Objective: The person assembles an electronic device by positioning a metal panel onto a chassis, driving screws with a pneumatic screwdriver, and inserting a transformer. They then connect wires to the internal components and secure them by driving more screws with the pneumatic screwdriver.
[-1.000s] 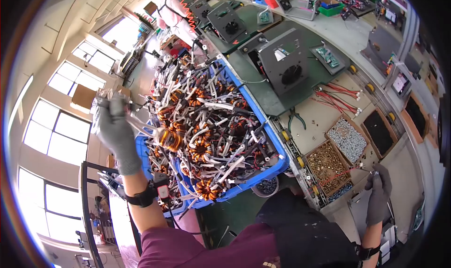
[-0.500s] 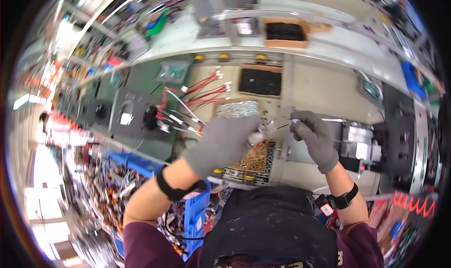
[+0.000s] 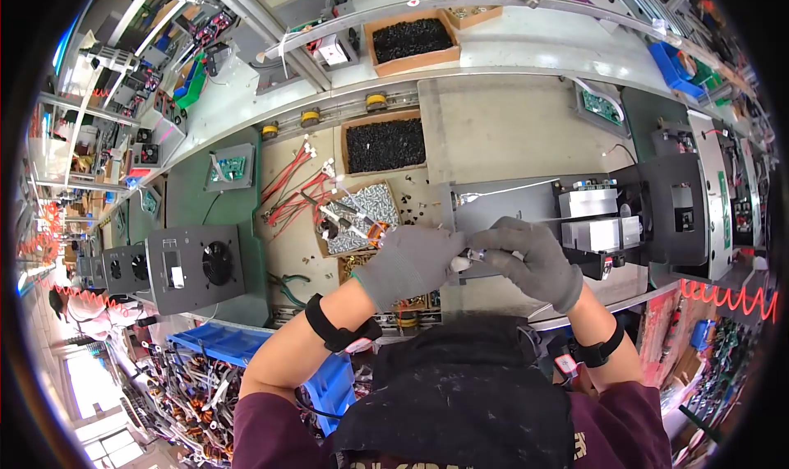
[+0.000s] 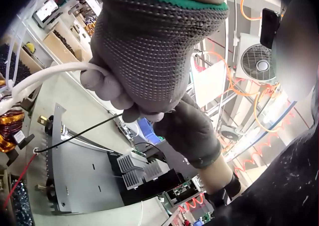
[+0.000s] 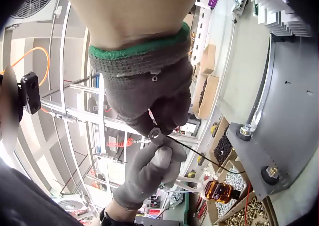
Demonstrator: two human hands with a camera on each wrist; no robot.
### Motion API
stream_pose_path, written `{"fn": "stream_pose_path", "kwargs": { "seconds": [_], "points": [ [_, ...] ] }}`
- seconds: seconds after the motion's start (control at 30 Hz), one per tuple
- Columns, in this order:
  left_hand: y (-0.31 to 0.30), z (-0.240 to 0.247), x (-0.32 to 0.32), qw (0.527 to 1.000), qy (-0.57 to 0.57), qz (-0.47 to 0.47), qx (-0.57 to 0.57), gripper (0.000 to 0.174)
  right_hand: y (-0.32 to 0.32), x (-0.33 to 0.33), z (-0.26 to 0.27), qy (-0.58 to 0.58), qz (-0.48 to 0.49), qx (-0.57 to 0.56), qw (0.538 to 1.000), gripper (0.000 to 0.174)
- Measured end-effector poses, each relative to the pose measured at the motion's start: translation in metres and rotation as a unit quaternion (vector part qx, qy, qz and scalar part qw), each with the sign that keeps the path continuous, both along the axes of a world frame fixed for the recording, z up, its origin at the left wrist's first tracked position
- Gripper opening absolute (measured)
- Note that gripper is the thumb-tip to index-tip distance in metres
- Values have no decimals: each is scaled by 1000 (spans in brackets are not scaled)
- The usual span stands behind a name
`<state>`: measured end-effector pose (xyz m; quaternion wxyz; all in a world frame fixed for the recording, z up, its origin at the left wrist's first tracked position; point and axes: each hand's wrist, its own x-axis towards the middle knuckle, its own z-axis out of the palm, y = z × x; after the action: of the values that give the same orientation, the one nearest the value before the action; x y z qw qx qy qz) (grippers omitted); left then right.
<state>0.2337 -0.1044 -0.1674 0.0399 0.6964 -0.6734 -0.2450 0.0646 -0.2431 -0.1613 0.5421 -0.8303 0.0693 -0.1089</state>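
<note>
Two grey-gloved hands meet over the bench. My left hand (image 3: pixel 415 264) curls its fingers round the white leads of an orange-wound coil (image 5: pixel 218 191), which hangs beside it. My right hand (image 3: pixel 532 264) pinches a small metal ring terminal (image 5: pixel 156 134) at the left fingertips. From between the hands a thin black wire (image 4: pixel 79 133) runs off to a ring that also joins a red wire (image 4: pixel 21 182). A grey metal chassis (image 4: pixel 89 173) with silver heatsinks (image 3: pixel 592 235) lies beside the hands.
Boxes of black parts (image 3: pixel 385 144) and silver screws (image 3: pixel 380 202) stand left of the chassis, near red wires (image 3: pixel 288 181) and pliers (image 3: pixel 288 288). A fan housing (image 3: pixel 197 268) stands farther left. Below is a blue bin (image 3: pixel 218 343) near heaped coils.
My left hand has come from above the coil bins to the bench, bringing a coil, and now meets the right hand. The head view has turned towards the bench.
</note>
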Motion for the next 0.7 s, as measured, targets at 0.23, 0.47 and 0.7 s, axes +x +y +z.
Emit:
{"fn": "stream_pose_path", "kwargs": {
  "seconds": [0.23,0.47,0.7],
  "points": [
    [11,-25,6,996,78,18,-31,22,21,8,-5,65,26,-61,996,23],
    [31,-31,20,911,173,244,-283,26,6,-11,-35,79,-35,-222,971,20],
    [80,-44,25,752,-190,433,-460,35,2,-62,-95,83,-104,-225,965,24]
  ]
}}
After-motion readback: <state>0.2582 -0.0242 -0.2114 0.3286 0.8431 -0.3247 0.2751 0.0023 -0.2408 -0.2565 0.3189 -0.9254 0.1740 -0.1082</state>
